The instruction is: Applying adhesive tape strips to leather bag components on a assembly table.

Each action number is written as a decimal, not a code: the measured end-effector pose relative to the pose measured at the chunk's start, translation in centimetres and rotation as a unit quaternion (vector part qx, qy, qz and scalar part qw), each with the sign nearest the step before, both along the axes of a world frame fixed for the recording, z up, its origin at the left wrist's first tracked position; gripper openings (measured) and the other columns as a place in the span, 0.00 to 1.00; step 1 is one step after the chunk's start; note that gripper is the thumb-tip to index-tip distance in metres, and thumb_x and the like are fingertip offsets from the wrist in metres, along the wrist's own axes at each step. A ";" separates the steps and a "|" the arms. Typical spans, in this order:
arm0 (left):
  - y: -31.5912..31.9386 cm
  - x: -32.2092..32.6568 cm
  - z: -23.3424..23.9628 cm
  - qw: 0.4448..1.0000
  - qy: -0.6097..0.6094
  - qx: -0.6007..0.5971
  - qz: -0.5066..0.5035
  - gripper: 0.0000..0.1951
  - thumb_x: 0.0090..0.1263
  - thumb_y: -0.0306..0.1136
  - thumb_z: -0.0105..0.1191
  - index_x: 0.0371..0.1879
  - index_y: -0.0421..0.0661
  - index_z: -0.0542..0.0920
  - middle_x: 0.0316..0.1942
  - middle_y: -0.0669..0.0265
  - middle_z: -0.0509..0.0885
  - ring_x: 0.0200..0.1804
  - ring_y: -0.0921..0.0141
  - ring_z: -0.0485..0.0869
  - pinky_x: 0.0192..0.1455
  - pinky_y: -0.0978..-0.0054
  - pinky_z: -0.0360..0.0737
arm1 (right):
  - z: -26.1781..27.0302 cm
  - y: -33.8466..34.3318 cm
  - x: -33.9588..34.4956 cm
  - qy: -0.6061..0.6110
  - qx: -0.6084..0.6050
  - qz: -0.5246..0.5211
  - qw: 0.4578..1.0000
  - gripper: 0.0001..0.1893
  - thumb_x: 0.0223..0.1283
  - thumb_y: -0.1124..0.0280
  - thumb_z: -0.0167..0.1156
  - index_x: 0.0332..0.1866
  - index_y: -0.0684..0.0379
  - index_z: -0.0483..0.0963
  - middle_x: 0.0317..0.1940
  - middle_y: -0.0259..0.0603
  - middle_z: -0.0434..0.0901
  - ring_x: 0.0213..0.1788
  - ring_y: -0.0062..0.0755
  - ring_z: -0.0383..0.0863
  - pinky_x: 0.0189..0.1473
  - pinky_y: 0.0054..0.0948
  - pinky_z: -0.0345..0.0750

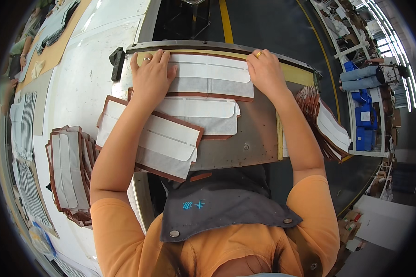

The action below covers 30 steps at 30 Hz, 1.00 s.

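A flat white panel with brown edging [208, 71], likely a wallet part, lies along a metal bar [201, 44] at the table's far edge. My left hand [150, 78] holds its left end, fingertips at the bar and thumb on the white face. At its right end, my right hand [266, 71] grips the upper corner with bent fingers. Both hands hide what lies beneath them. A second such panel [208, 117] is partly covered by the first. Nearer me, a third panel [163, 142] lies slanted under my left forearm.
A stack of similar panels [67, 169] stands on the white table [93, 65] at left. More hang in a bundle [327, 124] past the right edge. A black block [117, 64] sits by the bar's left end. Other people are at far left and far right.
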<state>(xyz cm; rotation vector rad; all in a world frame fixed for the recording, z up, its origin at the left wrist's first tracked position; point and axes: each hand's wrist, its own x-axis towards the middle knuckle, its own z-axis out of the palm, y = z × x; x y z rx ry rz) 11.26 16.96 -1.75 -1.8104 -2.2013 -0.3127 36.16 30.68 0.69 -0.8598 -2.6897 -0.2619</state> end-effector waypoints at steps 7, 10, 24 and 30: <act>-0.1 -0.1 -0.1 1.000 -0.004 0.012 -0.004 0.20 0.69 0.44 0.48 0.55 0.45 0.74 0.55 0.64 0.77 0.56 0.63 0.75 0.70 0.54 0.48 | -1.6 -1.5 -0.6 0.074 -0.001 0.013 0.997 0.09 0.55 0.75 0.55 0.40 0.63 0.74 0.36 0.44 0.77 0.40 0.45 0.76 0.45 0.39 0.73; 0.0 -0.3 -0.2 1.000 -0.003 0.006 0.001 0.20 0.69 0.44 0.48 0.55 0.46 0.73 0.56 0.64 0.77 0.58 0.63 0.74 0.70 0.55 0.48 | -0.6 -0.3 1.6 0.056 -0.008 -0.013 0.998 0.08 0.54 0.75 0.55 0.39 0.62 0.75 0.36 0.43 0.77 0.41 0.43 0.77 0.45 0.39 0.73; 0.0 -0.2 0.0 1.000 -0.023 0.017 -0.007 0.21 0.68 0.44 0.49 0.54 0.44 0.74 0.54 0.65 0.77 0.58 0.63 0.73 0.70 0.54 0.49 | -2.2 -0.2 1.8 0.134 -0.135 -0.076 0.979 0.10 0.53 0.72 0.57 0.42 0.58 0.76 0.38 0.36 0.76 0.45 0.36 0.75 0.48 0.36 0.70; 0.1 -0.5 0.3 0.999 -0.033 -0.006 -0.011 0.21 0.68 0.46 0.49 0.56 0.48 0.73 0.57 0.65 0.76 0.60 0.63 0.72 0.68 0.54 0.52 | -2.4 0.4 1.6 0.231 -0.153 0.029 0.960 0.13 0.55 0.70 0.59 0.45 0.61 0.77 0.40 0.39 0.78 0.51 0.40 0.74 0.56 0.36 0.70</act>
